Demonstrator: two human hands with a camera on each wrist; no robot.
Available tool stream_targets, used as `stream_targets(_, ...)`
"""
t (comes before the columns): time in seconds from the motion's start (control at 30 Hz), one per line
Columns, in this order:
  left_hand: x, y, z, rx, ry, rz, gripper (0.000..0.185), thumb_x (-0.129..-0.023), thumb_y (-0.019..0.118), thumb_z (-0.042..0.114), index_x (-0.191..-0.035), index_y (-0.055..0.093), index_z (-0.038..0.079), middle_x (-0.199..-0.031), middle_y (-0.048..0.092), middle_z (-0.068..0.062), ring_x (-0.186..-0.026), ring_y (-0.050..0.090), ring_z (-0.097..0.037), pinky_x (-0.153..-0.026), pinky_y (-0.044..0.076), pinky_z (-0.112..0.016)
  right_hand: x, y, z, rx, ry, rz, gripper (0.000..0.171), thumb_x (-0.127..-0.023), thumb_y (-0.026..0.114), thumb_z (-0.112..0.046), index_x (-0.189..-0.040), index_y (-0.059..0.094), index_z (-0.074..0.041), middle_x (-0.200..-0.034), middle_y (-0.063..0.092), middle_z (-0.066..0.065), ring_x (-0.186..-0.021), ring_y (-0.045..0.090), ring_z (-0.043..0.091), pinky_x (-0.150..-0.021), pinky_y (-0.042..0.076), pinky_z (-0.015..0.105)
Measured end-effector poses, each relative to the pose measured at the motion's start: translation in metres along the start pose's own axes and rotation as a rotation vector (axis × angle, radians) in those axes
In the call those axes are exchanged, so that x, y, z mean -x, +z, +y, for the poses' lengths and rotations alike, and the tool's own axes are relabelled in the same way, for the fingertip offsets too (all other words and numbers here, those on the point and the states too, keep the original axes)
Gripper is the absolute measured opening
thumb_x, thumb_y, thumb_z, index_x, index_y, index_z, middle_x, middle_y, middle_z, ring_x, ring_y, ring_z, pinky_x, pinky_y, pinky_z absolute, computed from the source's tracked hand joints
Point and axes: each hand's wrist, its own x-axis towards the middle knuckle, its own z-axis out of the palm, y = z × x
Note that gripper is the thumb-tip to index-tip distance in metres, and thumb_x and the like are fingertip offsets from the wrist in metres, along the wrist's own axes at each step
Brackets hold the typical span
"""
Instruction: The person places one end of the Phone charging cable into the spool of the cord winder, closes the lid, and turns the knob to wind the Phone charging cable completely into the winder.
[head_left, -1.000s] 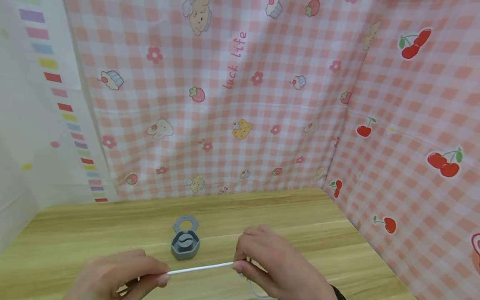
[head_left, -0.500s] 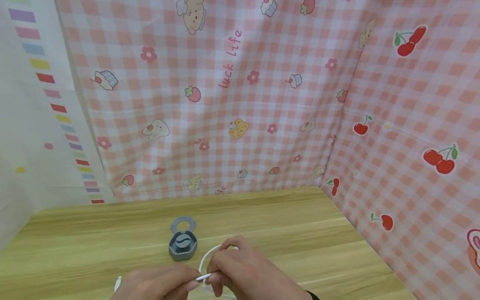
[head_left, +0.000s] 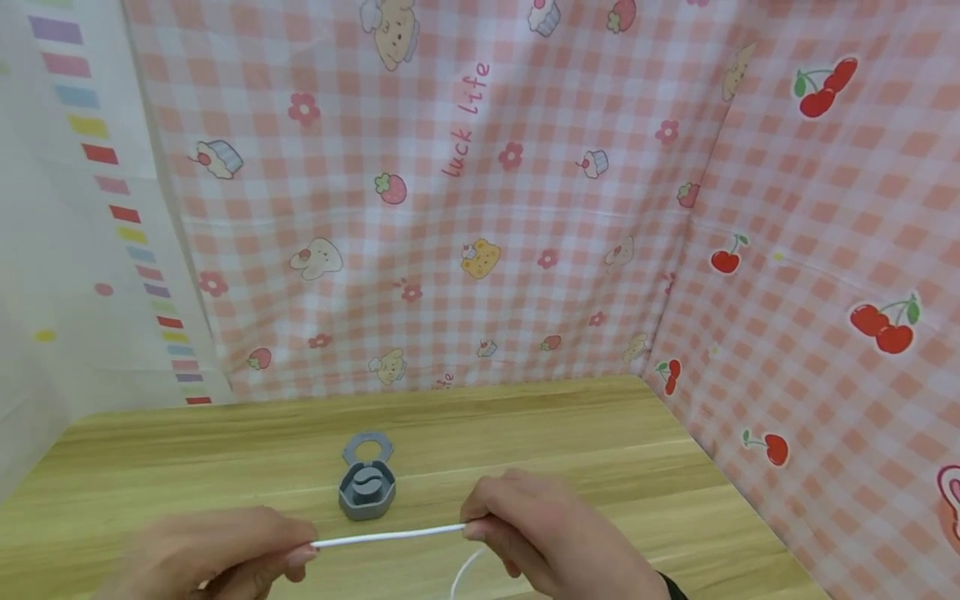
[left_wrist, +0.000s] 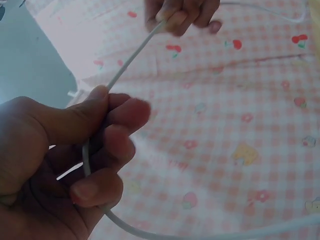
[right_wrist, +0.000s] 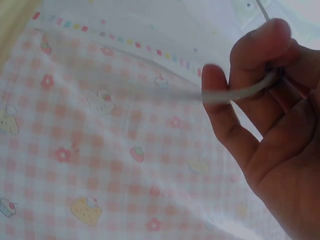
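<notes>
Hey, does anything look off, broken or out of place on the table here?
Nothing stands out. The left hand and right hand pinch a white cable stretched straight between them, with no visible damage. The small grey case sits upright on the table, lid open.

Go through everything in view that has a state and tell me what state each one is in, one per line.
white cable: pulled straight between the two hands, its slack looping below
left hand: pinches the cable
right hand: pinches the cable
grey case: lid flipped open, standing on the table
</notes>
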Motion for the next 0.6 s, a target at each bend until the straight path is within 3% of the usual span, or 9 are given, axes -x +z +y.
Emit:
stream_targets(0.2,-0.006,-0.009,0.005,-0.047,-0.012,0.016,0.046,-0.062,0.086,0.002,-0.096,0.068,0.029,-0.073,0.053,0.027,-0.064,0.047,0.018,-0.056,0.037,-0.001,0.002,-0.001,0.007,-0.019,-0.031,0.026,0.005,-0.097,0.055,-0.013,-0.094,0.057,-0.016,-0.072,0.049,-0.01,-0.065,0.04,-0.007,-0.065,0.036,0.001)
stream_targets(0.33,-0.006,-0.005,0.011,-0.11,-0.08,-0.022,0.045,-0.068,0.084,0.007,-0.093,0.063,0.037,-0.072,0.047,0.032,-0.06,0.038,0.021,-0.053,0.031,0.001,0.003,0.001,0.008,0.012,-0.015,0.042,0.006,-0.096,0.057,-0.012,-0.092,0.056,-0.017,-0.071,0.048,-0.01,-0.065,0.041,-0.006,-0.064,0.036,0.001)
stream_targets(0.5,-0.011,0.017,0.017,-0.124,-0.062,-0.037,0.036,-0.079,0.079,0.015,-0.1,0.062,0.038,-0.074,0.045,0.031,-0.063,0.036,0.022,-0.056,0.03,0.001,-0.002,0.01,0.002,0.116,-0.007,0.047,0.006,-0.098,0.056,-0.017,-0.092,0.055,-0.019,-0.073,0.048,-0.013,-0.064,0.04,-0.006,-0.065,0.034,0.001)
stream_targets(0.6,-0.019,0.034,0.024,-0.116,0.018,0.013,0.026,-0.082,0.076,0.018,-0.101,0.064,0.032,-0.077,0.049,0.028,-0.065,0.04,0.018,-0.058,0.032,0.0,-0.005,0.017,-0.004,0.123,-0.006,0.044,0.005,-0.098,0.055,-0.02,-0.093,0.056,-0.019,-0.075,0.05,-0.015,-0.064,0.039,-0.008,-0.064,0.032,-0.001)
